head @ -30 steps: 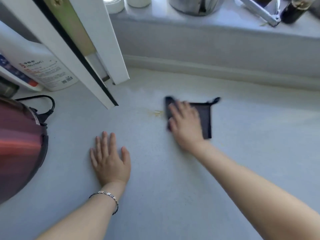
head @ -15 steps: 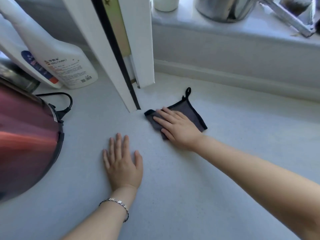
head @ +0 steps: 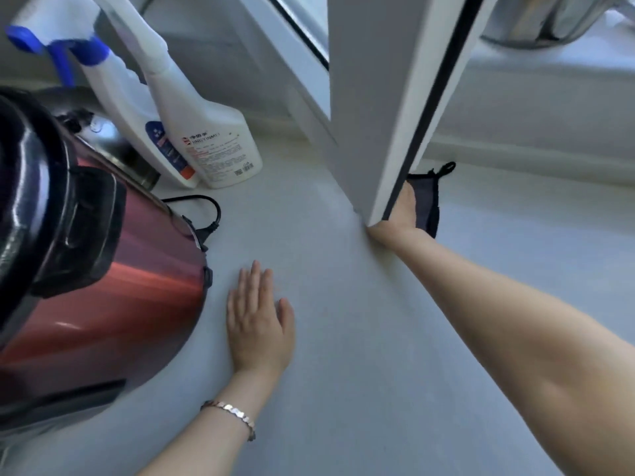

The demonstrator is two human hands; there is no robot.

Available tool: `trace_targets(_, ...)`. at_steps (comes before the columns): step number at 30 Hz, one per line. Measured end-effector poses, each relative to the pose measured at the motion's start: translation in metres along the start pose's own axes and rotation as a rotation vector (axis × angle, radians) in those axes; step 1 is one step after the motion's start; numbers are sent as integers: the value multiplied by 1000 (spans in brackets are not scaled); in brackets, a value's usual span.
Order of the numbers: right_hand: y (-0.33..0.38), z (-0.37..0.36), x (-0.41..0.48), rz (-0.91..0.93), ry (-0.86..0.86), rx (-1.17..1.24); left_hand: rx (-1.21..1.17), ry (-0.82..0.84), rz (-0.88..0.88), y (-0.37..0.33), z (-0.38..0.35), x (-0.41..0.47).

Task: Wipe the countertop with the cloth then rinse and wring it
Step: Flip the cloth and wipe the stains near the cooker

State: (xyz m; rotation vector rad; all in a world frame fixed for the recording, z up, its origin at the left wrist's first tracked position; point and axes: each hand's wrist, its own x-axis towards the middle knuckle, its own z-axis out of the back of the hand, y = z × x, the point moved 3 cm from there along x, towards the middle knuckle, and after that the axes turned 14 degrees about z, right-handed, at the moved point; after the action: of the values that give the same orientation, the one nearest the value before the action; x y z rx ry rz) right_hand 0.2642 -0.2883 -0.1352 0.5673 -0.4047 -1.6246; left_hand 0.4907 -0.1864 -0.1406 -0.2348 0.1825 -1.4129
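A dark grey cloth with a small hanging loop lies flat on the pale countertop, just behind the lower corner of an open white window sash. My right hand presses on the cloth; its fingers are hidden behind the sash. My left hand rests flat on the countertop with fingers together, holding nothing, a bracelet on its wrist.
The open window sash hangs low over the counter. A red and black rice cooker with its power cord stands at the left. Two white spray bottles stand behind it. A metal pot sits on the sill.
My right hand has slid the cloth left, partly behind the sash corner. My view has moved left and closer to the counter. The left hand stays flat in place.
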Motion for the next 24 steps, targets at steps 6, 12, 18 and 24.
trace_targets(6, 97, -67, 45, 334, 91, -34, -66, -14, 52, 14, -3, 8)
trace_targets(12, 57, -49, 3, 564, 75, -108, -109, -14, 45, 16, -4, 8)
trace_targets(18, -40, 14, -40, 110, -211, -255, -153, 11, 32, 15, -2, 8)
trace_targets(24, 40, -44, -40, -8, -196, -212, -247, 52, -36, 22, 5, 5)
